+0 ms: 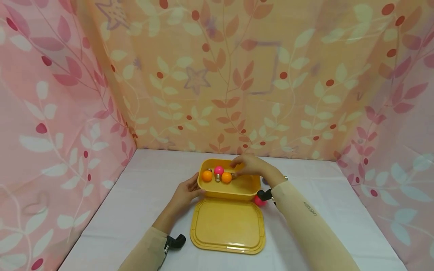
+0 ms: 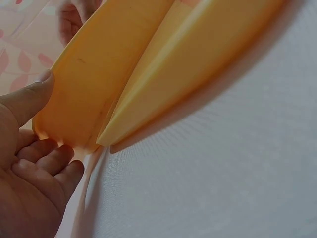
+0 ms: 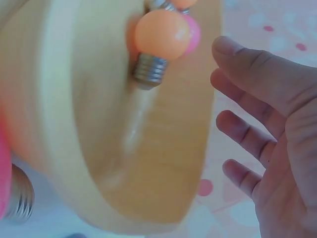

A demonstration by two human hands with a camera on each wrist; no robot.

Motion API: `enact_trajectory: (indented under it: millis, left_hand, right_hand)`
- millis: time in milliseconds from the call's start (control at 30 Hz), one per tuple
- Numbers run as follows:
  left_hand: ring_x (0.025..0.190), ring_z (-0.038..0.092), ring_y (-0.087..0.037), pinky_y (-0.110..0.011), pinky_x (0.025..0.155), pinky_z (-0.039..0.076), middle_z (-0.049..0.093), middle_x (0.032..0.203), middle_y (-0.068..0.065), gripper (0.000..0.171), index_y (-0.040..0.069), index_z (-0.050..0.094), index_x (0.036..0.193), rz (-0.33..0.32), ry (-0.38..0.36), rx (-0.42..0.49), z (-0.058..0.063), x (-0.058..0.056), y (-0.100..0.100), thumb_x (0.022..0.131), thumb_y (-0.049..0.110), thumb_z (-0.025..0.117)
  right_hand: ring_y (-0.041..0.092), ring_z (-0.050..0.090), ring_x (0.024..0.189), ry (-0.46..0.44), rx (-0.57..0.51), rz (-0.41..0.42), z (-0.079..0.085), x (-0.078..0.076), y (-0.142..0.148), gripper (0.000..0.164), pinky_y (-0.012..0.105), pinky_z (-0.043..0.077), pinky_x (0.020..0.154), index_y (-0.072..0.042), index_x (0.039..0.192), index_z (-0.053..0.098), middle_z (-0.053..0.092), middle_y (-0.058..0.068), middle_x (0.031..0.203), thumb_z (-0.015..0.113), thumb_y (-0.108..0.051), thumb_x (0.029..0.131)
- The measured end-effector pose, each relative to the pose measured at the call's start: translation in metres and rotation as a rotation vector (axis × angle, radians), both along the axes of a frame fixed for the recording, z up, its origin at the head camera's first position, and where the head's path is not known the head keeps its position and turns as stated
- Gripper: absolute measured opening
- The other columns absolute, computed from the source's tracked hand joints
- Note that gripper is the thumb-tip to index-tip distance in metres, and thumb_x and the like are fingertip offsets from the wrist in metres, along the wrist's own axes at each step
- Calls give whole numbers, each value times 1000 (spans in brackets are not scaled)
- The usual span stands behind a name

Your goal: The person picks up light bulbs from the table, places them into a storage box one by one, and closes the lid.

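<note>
A yellow plastic box (image 1: 249,194) stands on the table, its opening upward. My left hand (image 1: 184,192) holds its left end, thumb at the front wall (image 2: 81,94) and fingers bent beside the corner. Inside, toward the left, lie an orange light bulb (image 1: 207,175), a pink bulb (image 1: 219,171) and another orange bulb (image 1: 226,177), all with metal screw bases. Over the back rim hovers my right hand (image 1: 252,165). In the right wrist view its fingers (image 3: 245,134) are spread loosely with nothing between them, apart from the nearest orange bulb (image 3: 162,34).
The yellow lid (image 1: 227,226) lies flat just in front of the box. Another pink bulb (image 1: 260,200) rests outside the box's right front corner. A small dark object (image 1: 265,181) shows partly behind my right wrist. Patterned cloth walls (image 1: 217,124) enclose the table at back and sides.
</note>
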State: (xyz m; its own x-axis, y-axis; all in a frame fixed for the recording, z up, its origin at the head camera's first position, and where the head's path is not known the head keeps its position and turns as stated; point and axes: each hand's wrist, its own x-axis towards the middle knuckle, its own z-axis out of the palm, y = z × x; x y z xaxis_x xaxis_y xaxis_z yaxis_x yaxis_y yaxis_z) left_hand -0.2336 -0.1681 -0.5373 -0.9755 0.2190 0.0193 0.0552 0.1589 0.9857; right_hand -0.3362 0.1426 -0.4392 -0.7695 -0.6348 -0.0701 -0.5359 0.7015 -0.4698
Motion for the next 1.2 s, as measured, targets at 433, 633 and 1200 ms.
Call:
enact_trajectory:
  millis: [433, 633, 1200]
  left_hand:
    - [147, 43, -23, -28, 110, 45, 34, 165, -4, 84, 16, 30, 162, 9, -14, 5, -1, 0, 1, 93, 13, 77]
    - [146, 44, -22, -29, 110, 44, 34, 165, -4, 83, 18, 31, 162, 12, -15, -3, 0, 1, 1, 93, 14, 77]
    - [148, 40, -24, -26, 110, 43, 34, 166, -5, 84, 16, 30, 162, -7, 6, 17, 0, 2, 1, 93, 13, 77]
  right_hand:
    - [25, 53, 133, 207, -130, -7, 25, 48, 20, 35, 53, 40, 118, -20, 122, 74, 71, -6, 123, 82, -27, 89]
    - [21, 55, 125, 255, -176, -39, 25, 72, 35, 37, 52, 44, 112, -22, 123, 74, 71, -8, 122, 83, -26, 88]
    - [20, 58, 117, 349, -334, -158, 3, 109, 80, 39, 55, 49, 104, -23, 122, 73, 72, -7, 119, 86, -22, 85]
